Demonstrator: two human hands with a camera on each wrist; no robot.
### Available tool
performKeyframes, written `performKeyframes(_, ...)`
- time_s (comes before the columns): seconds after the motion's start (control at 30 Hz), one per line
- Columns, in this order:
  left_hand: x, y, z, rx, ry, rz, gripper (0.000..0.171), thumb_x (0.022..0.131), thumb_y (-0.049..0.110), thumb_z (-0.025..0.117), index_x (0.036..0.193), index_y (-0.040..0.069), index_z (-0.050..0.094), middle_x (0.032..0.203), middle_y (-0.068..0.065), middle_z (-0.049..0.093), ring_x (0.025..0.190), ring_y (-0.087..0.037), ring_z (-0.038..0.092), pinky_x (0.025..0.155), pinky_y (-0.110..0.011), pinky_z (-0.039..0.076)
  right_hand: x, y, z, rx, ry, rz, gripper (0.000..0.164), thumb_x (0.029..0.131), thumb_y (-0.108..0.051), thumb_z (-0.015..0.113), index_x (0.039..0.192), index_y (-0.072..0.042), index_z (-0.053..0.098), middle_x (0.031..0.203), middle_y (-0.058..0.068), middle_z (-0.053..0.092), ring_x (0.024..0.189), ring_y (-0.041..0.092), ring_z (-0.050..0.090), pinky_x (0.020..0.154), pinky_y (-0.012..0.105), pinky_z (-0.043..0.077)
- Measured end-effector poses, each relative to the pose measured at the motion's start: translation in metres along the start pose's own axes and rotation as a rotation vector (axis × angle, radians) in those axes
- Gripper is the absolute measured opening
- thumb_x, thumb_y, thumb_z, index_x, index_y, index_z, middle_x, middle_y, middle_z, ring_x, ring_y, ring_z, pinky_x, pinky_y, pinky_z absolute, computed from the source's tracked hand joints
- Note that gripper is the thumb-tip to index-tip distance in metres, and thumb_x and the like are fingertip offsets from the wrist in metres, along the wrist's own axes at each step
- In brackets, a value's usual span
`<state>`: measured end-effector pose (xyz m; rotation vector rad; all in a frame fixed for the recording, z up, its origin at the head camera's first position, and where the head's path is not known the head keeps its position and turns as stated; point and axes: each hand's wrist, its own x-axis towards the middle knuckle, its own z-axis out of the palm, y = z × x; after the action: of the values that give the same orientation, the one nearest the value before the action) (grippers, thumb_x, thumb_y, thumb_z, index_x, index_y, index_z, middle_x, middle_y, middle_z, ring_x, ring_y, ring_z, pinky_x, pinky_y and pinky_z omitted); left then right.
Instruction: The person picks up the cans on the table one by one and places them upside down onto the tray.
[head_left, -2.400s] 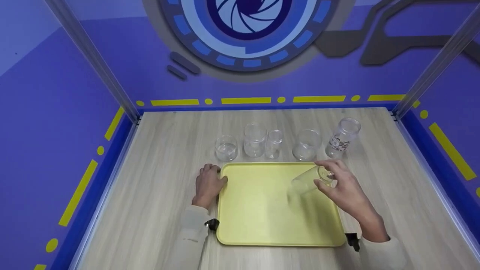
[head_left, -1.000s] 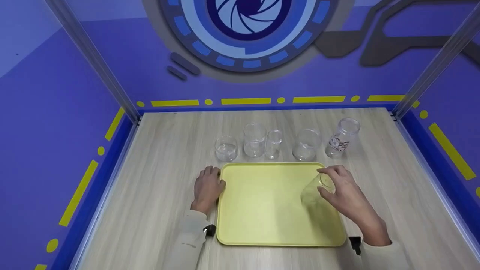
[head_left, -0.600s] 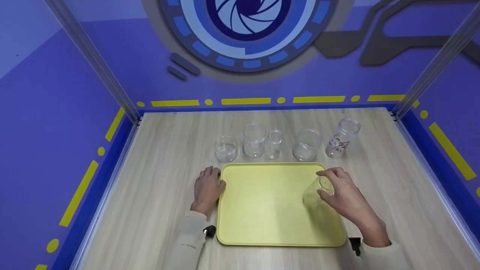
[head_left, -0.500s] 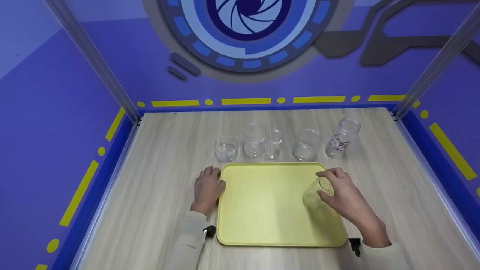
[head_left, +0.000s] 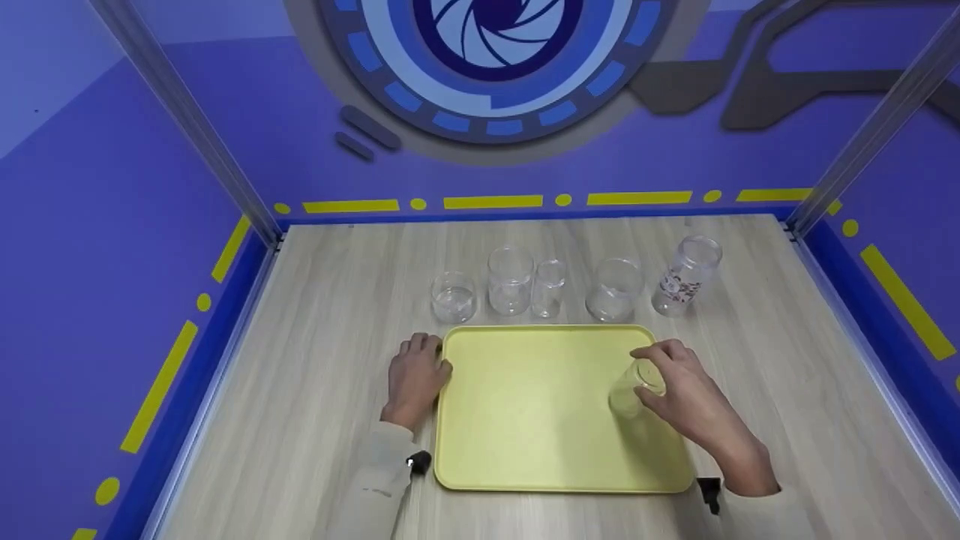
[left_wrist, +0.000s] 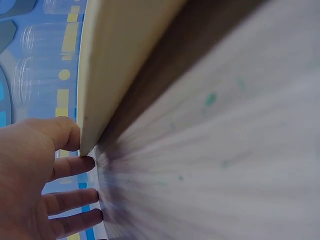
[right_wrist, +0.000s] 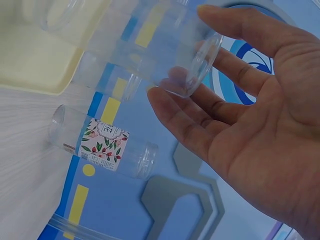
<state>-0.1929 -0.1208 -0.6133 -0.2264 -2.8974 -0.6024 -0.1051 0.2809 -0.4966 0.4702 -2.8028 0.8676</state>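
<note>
My right hand holds a clear drinking glass by its base, thumb and fingertips around it. The glass is turned mouth down over the right part of a yellow tray, leaning slightly. In the right wrist view the glass shows its thick base between the fingers. My left hand rests at the tray's left edge, thumb against the rim and other fingers on the table. From the left wrist view, the thumb and fingertips of the left hand lie right at the tray's edge, fingers spread.
Behind the tray stands a row of clear vessels: a short glass, a taller one, a narrow one and a wide one. A clear bottle with a floral label stands back right. Blue panels enclose the table.
The glass has swung from a strong tilt to nearly upright, mouth down, moving lower and slightly right over the tray; lately it shifts only a little. My left hand stays almost still.
</note>
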Motion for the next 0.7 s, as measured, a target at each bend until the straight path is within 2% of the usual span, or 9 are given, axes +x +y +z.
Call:
performKeyframes(0.3,-0.0009,0.0,0.0011,0.013,-0.016,-0.013,0.033,0.098,0.024,0.069,0.125,0.005,0.07,0.129,-0.016,0.063,0.116,-0.038,0.061,0.088,-0.052,0.055,-0.0013,0.0007,0.0022,0.001,-0.022,0.011,0.051,0.077,0.008,0.088,0.124,0.0,0.069,0.113,0.017,0.059,0.105,0.042,0.059,0.085,0.055,0.053)
performKeyframes(0.7,-0.0026,-0.0001,0.0017,0.0,-0.002,-0.007,0.032,0.098,0.023,0.068,0.125,0.005,0.07,0.131,-0.017,0.062,0.118,-0.038,0.061,0.09,-0.053,0.055,-0.0029,0.0006,0.0045,0.001,-0.054,0.025,0.05,0.079,0.005,0.089,0.124,0.0,0.069,0.113,0.015,0.058,0.106,0.04,0.058,0.083,0.054,0.053)
